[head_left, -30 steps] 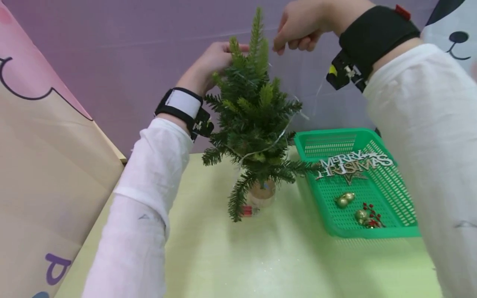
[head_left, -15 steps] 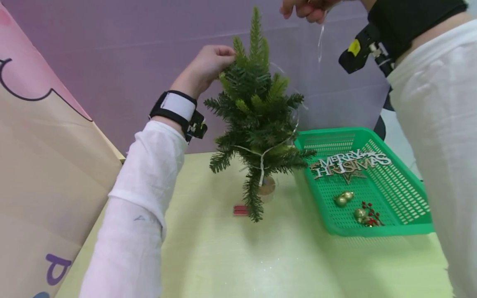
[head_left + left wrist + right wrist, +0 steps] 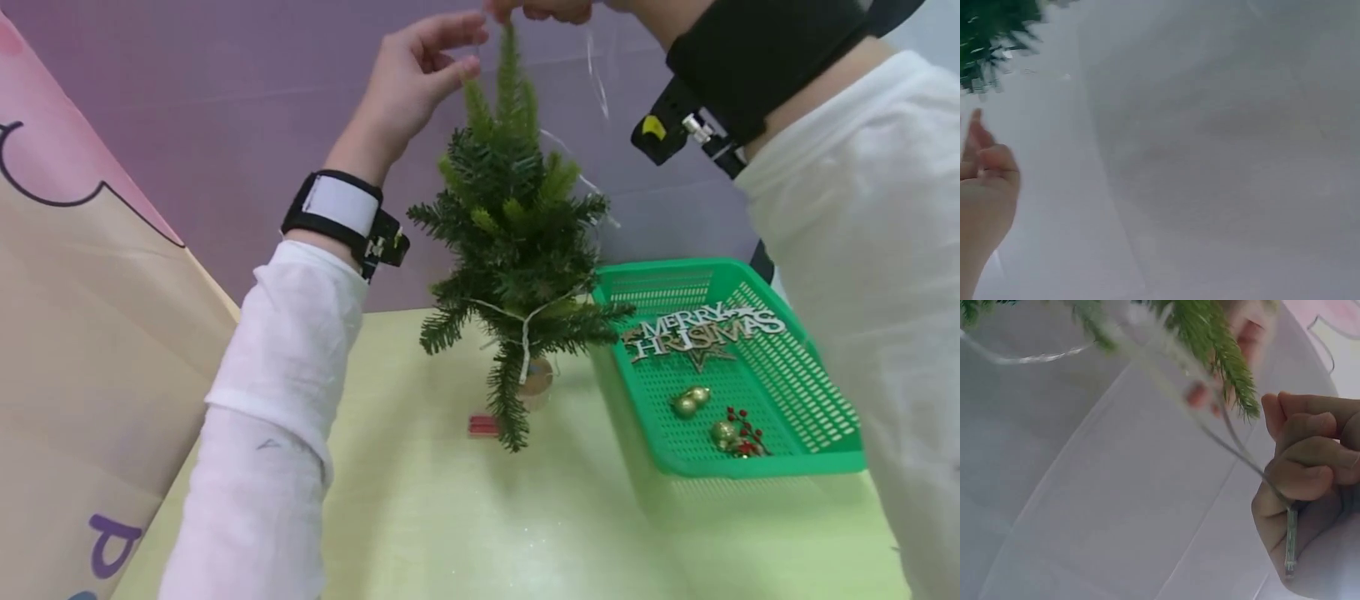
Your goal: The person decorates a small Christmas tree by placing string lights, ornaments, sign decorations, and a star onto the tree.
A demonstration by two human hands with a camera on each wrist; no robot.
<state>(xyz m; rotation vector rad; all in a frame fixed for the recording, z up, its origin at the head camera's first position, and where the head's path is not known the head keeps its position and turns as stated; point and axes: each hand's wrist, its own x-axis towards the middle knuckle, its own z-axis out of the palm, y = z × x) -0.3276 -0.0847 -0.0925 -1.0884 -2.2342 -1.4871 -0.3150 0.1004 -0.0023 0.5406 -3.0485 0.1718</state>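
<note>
On the yellow table (image 3: 420,517) a small bushy tree (image 3: 513,250), right fingers (image 3: 1300,459) pinching its wire (image 3: 1235,447)

Place: a craft or play corner, likely a classroom or playroom.
Walls: purple backdrop at the top, cartoon panels (image 3: 90,275) with big letters at the left.
Table: pale green top (image 3: 525,517).
Seasonal goods: small fir tree (image 3: 513,250), green basket (image 3: 757,462) of ornaments at right.
</note>
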